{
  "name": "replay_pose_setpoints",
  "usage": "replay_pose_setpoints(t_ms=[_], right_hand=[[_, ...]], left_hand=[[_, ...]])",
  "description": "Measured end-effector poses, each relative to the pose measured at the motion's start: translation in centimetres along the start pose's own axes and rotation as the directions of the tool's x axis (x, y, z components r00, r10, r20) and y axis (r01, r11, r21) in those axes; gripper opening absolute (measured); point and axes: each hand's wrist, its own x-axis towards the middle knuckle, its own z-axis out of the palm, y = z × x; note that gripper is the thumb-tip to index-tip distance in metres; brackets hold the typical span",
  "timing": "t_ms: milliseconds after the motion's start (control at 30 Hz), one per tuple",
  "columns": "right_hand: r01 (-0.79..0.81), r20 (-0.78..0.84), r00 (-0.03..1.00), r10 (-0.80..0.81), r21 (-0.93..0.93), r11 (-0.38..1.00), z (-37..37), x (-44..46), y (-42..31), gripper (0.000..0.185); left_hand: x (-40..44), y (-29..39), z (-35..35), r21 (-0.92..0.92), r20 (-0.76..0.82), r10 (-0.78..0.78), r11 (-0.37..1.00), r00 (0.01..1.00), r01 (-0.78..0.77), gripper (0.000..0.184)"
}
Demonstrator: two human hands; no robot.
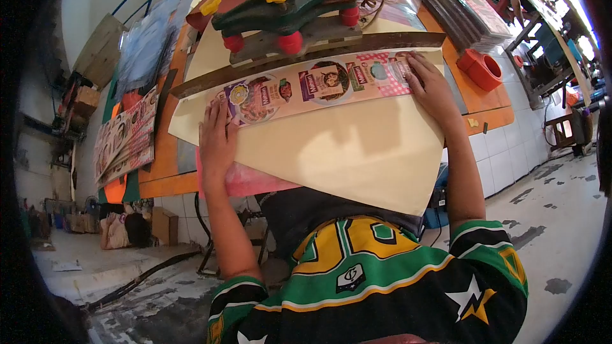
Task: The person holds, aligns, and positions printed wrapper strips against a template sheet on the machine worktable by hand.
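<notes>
Left hand (217, 143) and right hand (437, 92) are far apart, fingers spread flat, not clamped on anything. Each touches one end of the long food strip (319, 86), maybe to keep it flat and straight. The strip is on a cream sheet (344, 146) in the middle of the desk (494, 105), beside a brown bar (389, 43) that may help line it up. The sheet pokes past the desk's near edge. A pile of prints (127, 137) is at the left edge, perhaps for easy reach. A red tub (478, 69) sits by the right edge.
</notes>
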Motion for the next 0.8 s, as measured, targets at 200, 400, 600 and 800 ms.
replay_pose_setpoints(t_ms=[200,400,600,800], right_hand=[[0.003,0.009,1.000,-0.003,-0.011,1.000,0.2,0.0,0.5,0.047],[-0.030,0.018,0.999,0.030,0.001,1.000,0.2,0.0,0.2,0.052],[-0.031,-0.153,0.988,0.013,-0.113,0.993,0.7,-0.2,1.8,0.054],[-0.064,-0.234,0.971,0.043,-0.080,0.995,0.3,-0.4,0.9,0.051]], left_hand=[[0.0,0.4,-0.2,-0.026,-0.008,-0.016,1.000,1.000,0.016,0.057],[-0.6,0.8,-0.1,-0.016,-0.118,-0.111,0.994,0.987,0.110,0.064],[-0.6,0.6,-0.1,-0.105,-0.173,-0.278,0.959,0.945,0.263,0.067],[-0.7,0.6,-0.3,-0.127,-0.151,-0.266,0.960,0.952,0.248,0.067]])
